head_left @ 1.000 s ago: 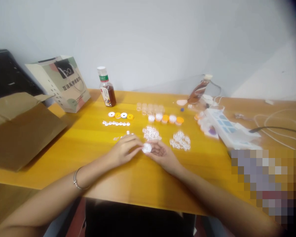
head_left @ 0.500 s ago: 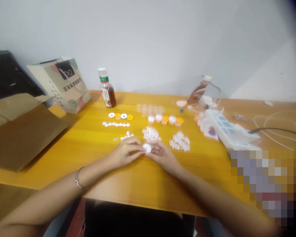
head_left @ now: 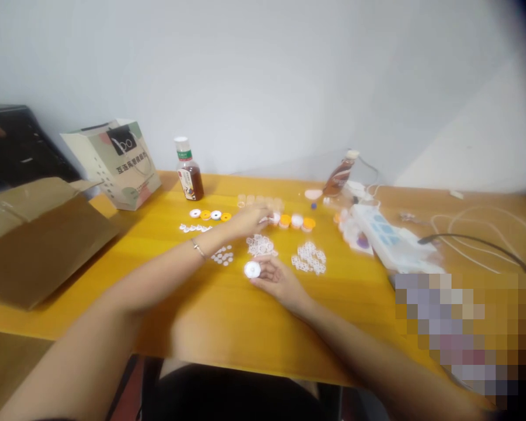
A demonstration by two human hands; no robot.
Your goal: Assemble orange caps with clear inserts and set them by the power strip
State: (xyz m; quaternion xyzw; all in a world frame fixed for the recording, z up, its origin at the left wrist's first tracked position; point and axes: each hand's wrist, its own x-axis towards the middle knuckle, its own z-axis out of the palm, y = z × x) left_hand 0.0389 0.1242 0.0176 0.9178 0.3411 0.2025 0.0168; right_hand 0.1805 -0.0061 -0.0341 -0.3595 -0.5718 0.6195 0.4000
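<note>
Between its thumb and fingers, my right hand [head_left: 276, 279] holds a round white cap [head_left: 252, 269], its face turned up toward me. My left hand [head_left: 256, 218] reaches over the table to the left end of a row of white and orange caps [head_left: 284, 221]. Its fingers are bent down beside the white caps; blur hides whether they grip one. Below the left wrist lie small white discs [head_left: 222, 256]. Just beyond my right hand is a pile of small clear-white pieces [head_left: 261, 244], with a second pile of pieces [head_left: 309, 258] to its right.
Clear cups [head_left: 251, 200] stand behind the caps. Another row of white and orange caps [head_left: 206, 215] lies left, with small white parts [head_left: 193, 228] before it. Around are a cardboard box [head_left: 39, 245], paper bag [head_left: 127, 169], bottle [head_left: 189, 175], cola bottle [head_left: 339, 174] and white tray [head_left: 383, 231].
My left hand has let go of the white cap and moved forward to the cap row. My right hand keeps the cap. The view has shifted slightly.
</note>
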